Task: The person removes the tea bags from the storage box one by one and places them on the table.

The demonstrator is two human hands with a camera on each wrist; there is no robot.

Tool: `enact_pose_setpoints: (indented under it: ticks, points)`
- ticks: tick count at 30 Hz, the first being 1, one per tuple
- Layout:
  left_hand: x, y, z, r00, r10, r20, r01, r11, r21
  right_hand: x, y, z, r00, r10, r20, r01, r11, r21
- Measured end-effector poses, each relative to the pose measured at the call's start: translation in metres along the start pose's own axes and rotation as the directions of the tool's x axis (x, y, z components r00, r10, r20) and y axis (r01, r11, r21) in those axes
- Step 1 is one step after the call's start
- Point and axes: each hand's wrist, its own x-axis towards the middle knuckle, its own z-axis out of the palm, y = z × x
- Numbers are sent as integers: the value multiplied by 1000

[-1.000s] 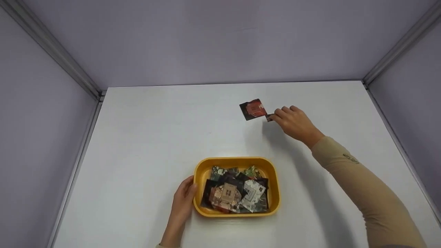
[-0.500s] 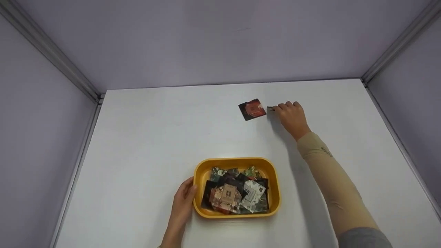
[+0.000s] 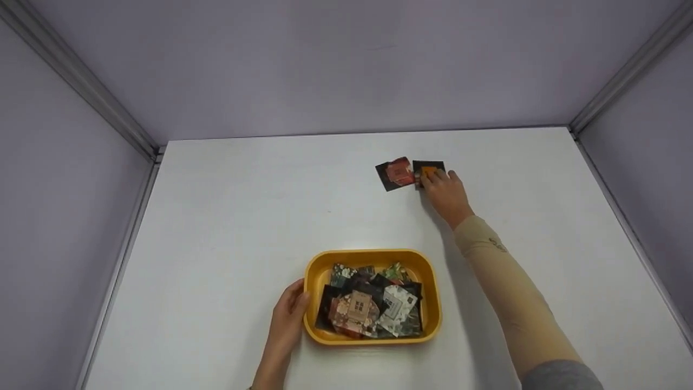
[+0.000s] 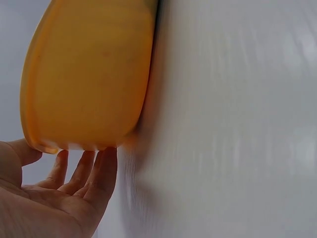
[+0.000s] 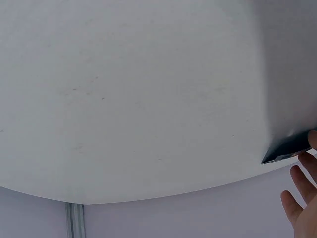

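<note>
While only two packets lie out on the far side of the white table (image 3: 243, 216) and many more fill the yellow tray (image 3: 373, 254), I judge the work to be at an early stage, if the packets are being set out. From my post I see the right hand (image 3: 448, 196) with its fingers on the black-and-orange packet (image 3: 429, 163), just right of the red-and-black packet (image 3: 399, 173); whether they pinch or merely press, I can't tell. The left hand (image 3: 287, 314) grips the tray's left rim, near in the scene. Inside, packets overlap loosely: a tan-labelled packet (image 3: 358, 307) left, a white-patterned packet (image 3: 398, 309) right. I cannot count those underneath.
</note>
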Motion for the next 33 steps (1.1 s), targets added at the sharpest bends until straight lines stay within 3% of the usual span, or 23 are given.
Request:
enact_pose_setpoints:
  ticks: [8,24,29,33]
  points:
    - [-1,-1,0,1000,0,7,0,1000,-20,0,-2,7,1000,15,18,-14,999,-40]
    - [1,0,2,1000,10,4,-10,1000,14,-5,2,-3,1000,14,2,-14,999,32]
    - [0,0,2,1000,-2,0,2,1000,22,-5,-2,-10,994,-57,-96,66,993,93]
    - [0,-1,1,1000,18,1,-18,1000,-2,-4,-10,-20,967,-158,-202,178,980,88]
